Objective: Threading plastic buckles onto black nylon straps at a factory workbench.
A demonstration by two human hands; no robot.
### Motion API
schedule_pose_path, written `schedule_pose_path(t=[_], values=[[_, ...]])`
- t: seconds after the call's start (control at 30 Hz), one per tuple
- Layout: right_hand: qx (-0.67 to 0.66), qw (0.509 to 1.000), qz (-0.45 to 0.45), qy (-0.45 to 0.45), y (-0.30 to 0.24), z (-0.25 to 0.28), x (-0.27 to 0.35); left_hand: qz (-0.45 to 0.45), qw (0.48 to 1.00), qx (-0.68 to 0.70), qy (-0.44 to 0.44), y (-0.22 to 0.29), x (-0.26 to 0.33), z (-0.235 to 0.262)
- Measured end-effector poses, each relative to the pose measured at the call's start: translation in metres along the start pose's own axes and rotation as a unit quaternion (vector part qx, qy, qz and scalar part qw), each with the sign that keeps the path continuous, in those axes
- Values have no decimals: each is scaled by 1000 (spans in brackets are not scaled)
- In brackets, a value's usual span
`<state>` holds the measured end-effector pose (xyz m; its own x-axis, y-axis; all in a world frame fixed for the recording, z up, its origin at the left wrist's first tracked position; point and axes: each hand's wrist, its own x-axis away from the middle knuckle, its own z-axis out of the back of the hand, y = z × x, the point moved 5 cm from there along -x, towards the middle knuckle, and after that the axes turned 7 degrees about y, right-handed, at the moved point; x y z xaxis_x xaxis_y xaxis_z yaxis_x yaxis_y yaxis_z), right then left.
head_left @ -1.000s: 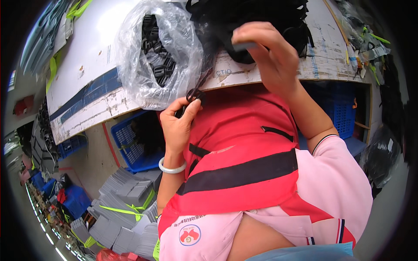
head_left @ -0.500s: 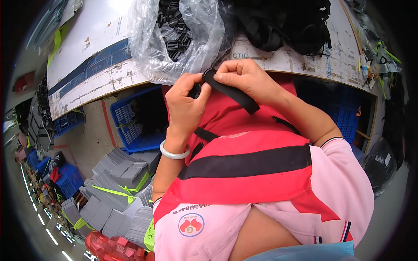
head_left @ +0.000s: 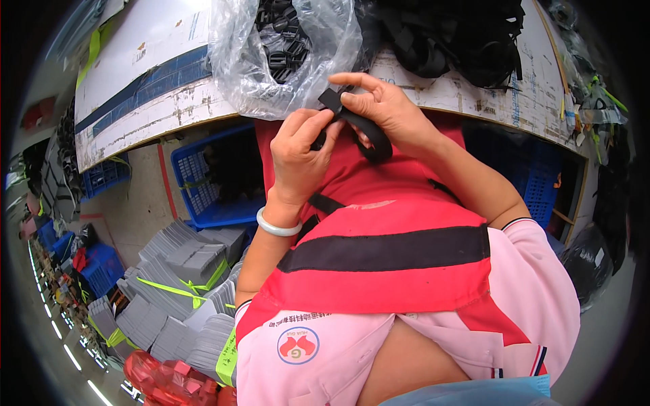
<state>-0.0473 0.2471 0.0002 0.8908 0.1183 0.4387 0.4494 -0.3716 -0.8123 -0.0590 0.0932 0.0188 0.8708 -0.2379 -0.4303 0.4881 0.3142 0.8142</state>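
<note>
A short black strap (head_left: 371, 137) is held between both hands just below the table's front edge, above a red vest with black stripes. My left hand (head_left: 302, 154), with a pale bangle at the wrist, pinches the strap's left end. My right hand (head_left: 386, 111) grips the strap's upper end, where a small black piece (head_left: 332, 99) shows at the fingertips. Directly above the hands, a clear plastic bag (head_left: 284, 57) of black buckles sits on the table.
A pile of black straps (head_left: 453, 34) lies on the worn white table (head_left: 156, 88). Blue plastic crates (head_left: 210, 179) stand under the table on both sides. Bundles of grey sheets tied with yellow-green bands (head_left: 176, 284) are stacked on the floor at left.
My right hand came down from the strap pile with a black strap. Both hands met at the table edge and have since risen slightly, holding the strap between them.
</note>
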Motion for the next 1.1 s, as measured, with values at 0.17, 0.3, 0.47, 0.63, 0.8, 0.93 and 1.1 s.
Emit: schedule_pose_path(t=[0.17,0.3,0.47,0.63,0.8,0.93,1.1], values=[[34,999,-17,-24,0,0,0,412,848,327,64,-27,16,1],[200,945,261,-3,-1,-6,-1,501,754,425,-2,-36,27,-12],[166,966,195,18,-31,-19,34,430,824,364,59,-30,19,-3],[236,970,62,25,-12,-8,17,365,887,272,76,-30,20,1],[223,974,4,30,1,-3,8,290,933,193,88,-21,22,3],[221,975,8,11,9,-6,3,141,978,132,80,-18,21,4],[46,998,-12,39,15,-11,4,204,962,169,64,-27,24,13]])
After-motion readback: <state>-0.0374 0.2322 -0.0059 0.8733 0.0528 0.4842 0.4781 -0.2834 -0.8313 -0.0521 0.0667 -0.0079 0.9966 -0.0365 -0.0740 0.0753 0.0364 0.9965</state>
